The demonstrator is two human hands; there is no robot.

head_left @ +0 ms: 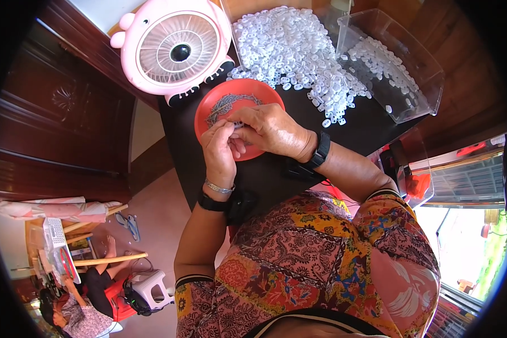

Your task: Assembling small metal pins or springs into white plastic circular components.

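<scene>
Over a red round bowl my two hands meet, fingertips together. My left hand is closed in a pinch, its thumb pointing up toward the other hand. From the right, my right hand reaches in with bent fingers, also pinching. Between the fingertips is something small and pale, mostly hidden, whose kind I cannot make out. Thin grey metal pieces, like pins or screws, lie in the bowl. Just beyond, a large heap of small white plastic pieces with holes spreads over the black table.
A pink animal-shaped fan stands at the far left of the table. At the far right, a clear plastic bin lies tipped with more white pieces in it. Another person sits at lower left near a white and pink stool.
</scene>
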